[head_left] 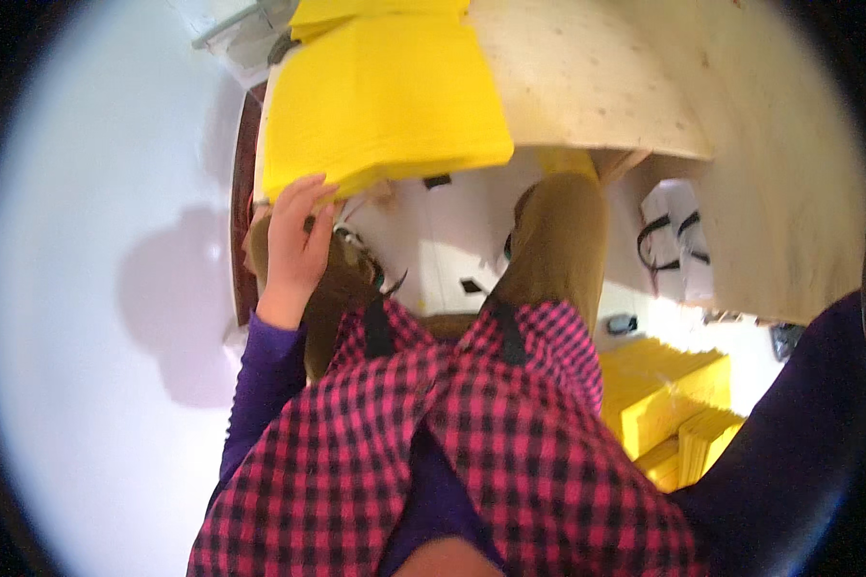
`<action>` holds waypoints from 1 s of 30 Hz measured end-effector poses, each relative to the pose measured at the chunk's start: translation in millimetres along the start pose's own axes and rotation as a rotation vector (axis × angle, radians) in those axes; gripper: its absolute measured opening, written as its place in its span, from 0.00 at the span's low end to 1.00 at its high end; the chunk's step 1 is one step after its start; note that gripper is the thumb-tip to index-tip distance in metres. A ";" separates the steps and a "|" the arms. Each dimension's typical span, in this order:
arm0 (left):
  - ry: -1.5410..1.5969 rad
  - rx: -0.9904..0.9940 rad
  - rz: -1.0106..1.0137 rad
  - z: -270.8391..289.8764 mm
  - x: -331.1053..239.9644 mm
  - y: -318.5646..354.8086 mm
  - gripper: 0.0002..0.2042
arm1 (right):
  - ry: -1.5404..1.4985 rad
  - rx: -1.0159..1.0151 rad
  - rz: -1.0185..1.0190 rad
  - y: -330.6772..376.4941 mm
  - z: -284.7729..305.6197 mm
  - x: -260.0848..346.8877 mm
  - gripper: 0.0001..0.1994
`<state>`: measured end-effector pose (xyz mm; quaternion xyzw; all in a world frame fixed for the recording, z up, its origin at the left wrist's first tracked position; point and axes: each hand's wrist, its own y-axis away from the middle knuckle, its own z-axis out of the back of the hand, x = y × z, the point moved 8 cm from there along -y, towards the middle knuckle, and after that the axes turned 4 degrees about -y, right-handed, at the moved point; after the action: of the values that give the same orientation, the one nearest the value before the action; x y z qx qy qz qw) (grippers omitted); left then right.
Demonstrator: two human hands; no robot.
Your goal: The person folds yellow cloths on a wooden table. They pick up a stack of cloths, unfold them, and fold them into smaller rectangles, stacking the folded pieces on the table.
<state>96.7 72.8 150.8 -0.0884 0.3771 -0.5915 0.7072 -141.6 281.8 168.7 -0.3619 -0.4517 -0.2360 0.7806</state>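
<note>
A thick stack of yellow sheets [385, 106] lies on a pale wooden tabletop [587, 87], its near edge jutting toward me. My left hand [298, 240] reaches up to the near left corner of this stack, fingers stretched out and fingertips at its edge. Nothing shows in that palm. More yellow sheets [375, 10] lie at the far end. Only my right arm, in a purple sleeve, shows; it runs out at the right rim, so the right hand is hidden from this picture.
A pale wooden panel [789, 173] rises at the right. Below it stands a white bag [678, 240] with black handles. Bundles of yellow sheets [678, 394] lie on the floor at my right. A white wall [96, 288] borders the left side. My knees are under the table edge.
</note>
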 end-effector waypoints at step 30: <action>0.111 0.103 -0.001 -25.2 -29.8 -47.7 0.11 | -0.571 -0.366 0.770 -30.6 184.1 205.6 0.23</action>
<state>43.4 94.2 173.2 -0.0193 0.3848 -0.6144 0.6886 -162.4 397.3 420.4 -0.6830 -0.4321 0.1018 0.5801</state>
